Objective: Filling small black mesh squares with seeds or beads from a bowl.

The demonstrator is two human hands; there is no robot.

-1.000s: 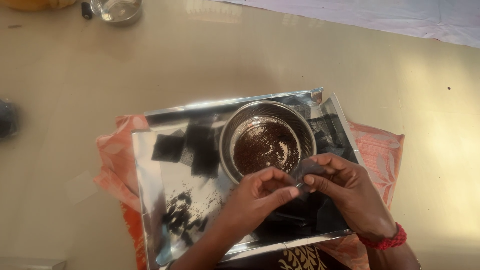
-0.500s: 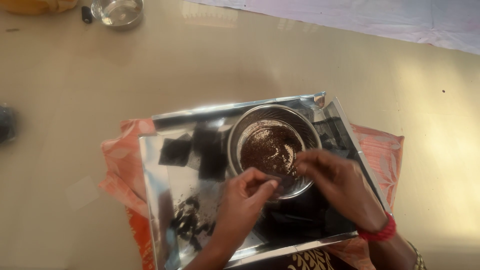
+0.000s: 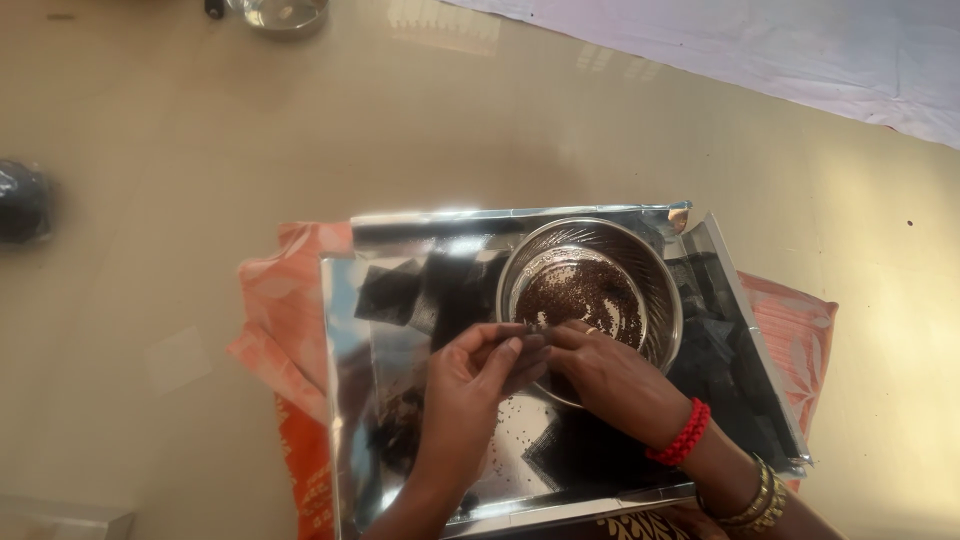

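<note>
A round steel bowl [image 3: 655, 290] holding small dark seeds stands on a shiny silver sheet [image 3: 355, 330] with folded-up edges. My left hand [image 3: 475, 385] and my right hand [image 3: 610, 375] meet at the bowl's near rim, fingertips pinched together on a small dark piece [image 3: 538, 328]. The piece is too small to name. My right wrist wears a red bead bracelet [image 3: 682, 436] and gold bangles. Dark square pieces [image 3: 388, 295] lie on the sheet left of the bowl, and loose seeds are scattered near my left hand.
An orange patterned cloth [image 3: 280, 310] lies under the sheet on a beige floor. A steel vessel [image 3: 280, 12] stands at the top edge. A dark object [image 3: 25, 200] sits far left, and a white cloth [image 3: 780, 45] covers the top right.
Both hands have moved up from the sheet's front edge to the bowl's near rim, still pinched together. The view has shifted slightly.
</note>
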